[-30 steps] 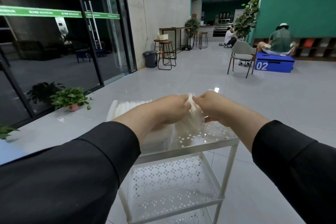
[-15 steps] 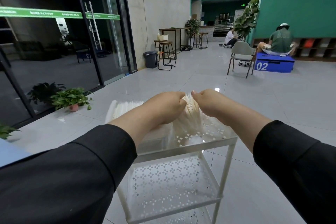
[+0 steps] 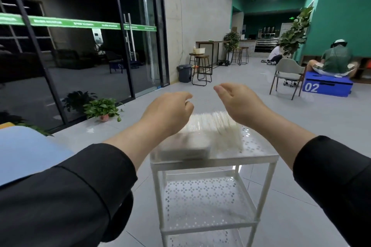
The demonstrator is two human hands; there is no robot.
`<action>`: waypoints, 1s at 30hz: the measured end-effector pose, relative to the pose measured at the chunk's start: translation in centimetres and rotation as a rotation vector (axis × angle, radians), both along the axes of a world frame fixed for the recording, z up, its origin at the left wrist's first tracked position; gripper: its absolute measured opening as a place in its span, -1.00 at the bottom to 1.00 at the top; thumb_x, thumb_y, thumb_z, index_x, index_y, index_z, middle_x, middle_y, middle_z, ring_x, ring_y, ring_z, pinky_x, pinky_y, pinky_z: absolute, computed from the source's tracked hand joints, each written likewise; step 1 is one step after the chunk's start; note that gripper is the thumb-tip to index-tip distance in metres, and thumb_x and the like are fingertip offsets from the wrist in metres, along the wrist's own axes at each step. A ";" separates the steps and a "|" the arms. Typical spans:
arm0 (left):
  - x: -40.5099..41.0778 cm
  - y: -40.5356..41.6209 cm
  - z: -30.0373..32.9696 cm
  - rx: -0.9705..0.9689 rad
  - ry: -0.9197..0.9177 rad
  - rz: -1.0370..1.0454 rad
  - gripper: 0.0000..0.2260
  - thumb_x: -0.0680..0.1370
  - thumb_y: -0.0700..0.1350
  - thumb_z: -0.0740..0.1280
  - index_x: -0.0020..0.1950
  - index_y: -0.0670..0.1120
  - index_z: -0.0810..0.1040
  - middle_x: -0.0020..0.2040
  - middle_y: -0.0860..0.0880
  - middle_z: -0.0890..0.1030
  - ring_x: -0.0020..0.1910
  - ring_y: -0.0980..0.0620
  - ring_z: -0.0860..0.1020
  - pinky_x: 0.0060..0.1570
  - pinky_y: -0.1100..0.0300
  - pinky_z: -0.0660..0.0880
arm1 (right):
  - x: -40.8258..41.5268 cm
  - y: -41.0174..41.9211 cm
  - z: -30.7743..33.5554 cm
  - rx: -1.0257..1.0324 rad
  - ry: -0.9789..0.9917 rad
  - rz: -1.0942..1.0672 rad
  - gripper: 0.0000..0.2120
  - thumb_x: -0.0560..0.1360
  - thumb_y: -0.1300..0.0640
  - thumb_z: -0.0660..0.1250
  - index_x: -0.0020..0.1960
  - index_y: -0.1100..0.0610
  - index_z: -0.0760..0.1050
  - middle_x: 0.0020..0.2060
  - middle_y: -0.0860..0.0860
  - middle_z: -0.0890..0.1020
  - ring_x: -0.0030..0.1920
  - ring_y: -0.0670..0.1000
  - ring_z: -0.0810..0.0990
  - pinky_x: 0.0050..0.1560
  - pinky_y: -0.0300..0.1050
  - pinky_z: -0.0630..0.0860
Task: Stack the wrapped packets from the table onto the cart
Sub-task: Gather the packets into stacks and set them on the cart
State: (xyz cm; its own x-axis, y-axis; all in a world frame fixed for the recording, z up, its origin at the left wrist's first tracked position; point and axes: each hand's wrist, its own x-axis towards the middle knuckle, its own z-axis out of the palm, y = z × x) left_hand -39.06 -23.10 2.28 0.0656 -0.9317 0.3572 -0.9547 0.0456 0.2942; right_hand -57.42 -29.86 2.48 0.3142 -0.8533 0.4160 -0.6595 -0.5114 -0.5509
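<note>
Wrapped packets (image 3: 208, 134) are being left stacked on the cart (image 3: 216, 159), just below both hands; the left hand (image 3: 168, 114) and right hand (image 3: 239, 102) are being held loosely spread, gripping nothing, apparently for release.

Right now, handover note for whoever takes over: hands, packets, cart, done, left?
Left hand: loosely curled, holds nothing, above the cart's top shelf.
Right hand: open, holds nothing, above the same shelf.
Clear-wrapped white packets: on the top perforated shelf of the white metal cart, some flat on the left, others standing on edge on the right. The frame is blurred, so no count.
Done: that batch is on the cart and out of both hands.
Left: the blue table at the left edge shows no packets in view; check the rest of it and fetch any that remain. Lower shelves look free.
</note>
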 end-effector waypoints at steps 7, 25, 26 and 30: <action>12.7 15.1 -0.2 -0.106 -0.026 0.338 -0.68 0.66 -0.08 0.13 0.38 -0.03 0.51 0.25 -0.04 0.63 0.19 -0.11 0.54 0.07 -0.06 0.55 | 14.2 10.9 1.7 -0.123 -0.001 0.440 -0.72 0.65 -0.10 0.20 0.24 -0.06 0.59 0.13 -0.17 0.61 0.15 -0.13 0.53 0.17 -0.14 0.41; 34.3 58.7 -8.6 0.131 0.090 1.302 -0.58 0.69 0.09 0.18 0.56 0.14 0.31 0.55 0.15 0.35 0.49 0.03 0.33 0.43 0.12 0.24 | 52.4 42.3 -8.8 0.119 0.595 1.292 -0.27 0.44 -0.44 0.28 0.52 -0.18 0.24 0.40 -0.20 0.42 0.31 -0.03 0.50 0.20 -0.10 0.44; 34.3 59.5 -9.0 0.153 0.112 1.308 -0.56 0.68 0.15 0.18 0.56 0.16 0.30 0.56 0.16 0.33 0.50 0.04 0.32 0.43 0.12 0.23 | 52.9 43.1 -9.5 0.095 0.683 1.273 -0.20 0.42 -0.46 0.28 0.56 -0.18 0.18 0.44 -0.16 0.41 0.31 0.00 0.51 0.16 -0.09 0.43; 32.4 61.8 -11.7 0.284 0.119 1.197 -0.31 0.54 0.44 0.15 0.61 0.22 0.15 0.62 0.23 0.15 0.58 0.17 0.14 0.56 0.12 0.07 | 53.8 44.0 -11.4 0.148 0.581 1.172 -0.14 0.37 -0.46 0.35 0.55 -0.16 0.19 0.44 -0.09 0.43 0.34 0.04 0.49 0.24 -0.04 0.45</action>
State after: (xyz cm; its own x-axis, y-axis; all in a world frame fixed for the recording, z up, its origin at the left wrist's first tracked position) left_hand -6.65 38.71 -9.40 0.9481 -0.3063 0.0855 -0.3180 -0.9175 0.2391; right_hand -3.66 14.14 -8.90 0.9945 0.0205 -0.1030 -0.0270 -0.8981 -0.4391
